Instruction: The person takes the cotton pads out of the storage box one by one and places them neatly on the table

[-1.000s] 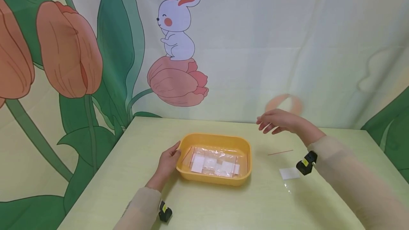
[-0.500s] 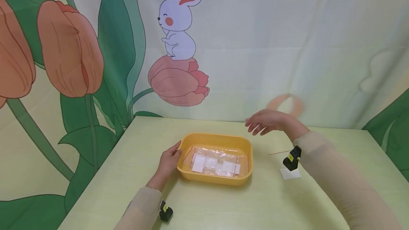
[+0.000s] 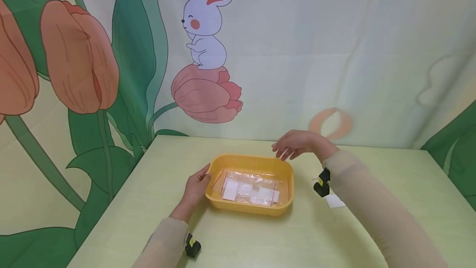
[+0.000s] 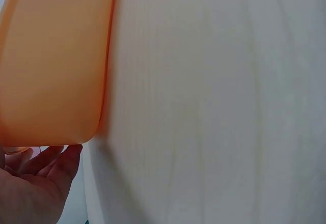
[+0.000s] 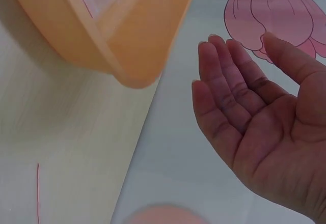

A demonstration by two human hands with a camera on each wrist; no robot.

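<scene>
A yellow plastic tray [image 3: 250, 209] stands on the table, with several clear zip-lock bags [image 3: 245, 189] lying flat in it; they have red seal lines and white label patches. At its left end my left hand [image 3: 196, 185] holds the tray by the rim; in the left wrist view that hand's bent fingertips [image 4: 69, 158] meet the end wall. My right hand [image 3: 293, 143] hovers near the tray's far right corner, apart from it, palm bare in the right wrist view. Right of the tray lies another zip-lock bag [image 3: 335, 201], partly hidden by my right forearm.
The pale table [image 3: 260, 243] runs back to a printed cloth backdrop [image 3: 282, 73] with tulips and a rabbit. A black wrist camera [image 3: 322, 183] sits on the right sleeve and another camera [image 3: 192, 246] on the left one.
My right hand has moved left, from over the loose zip-lock bag's far side toward the tray's far right corner. The left hand and the tray have stayed in place.
</scene>
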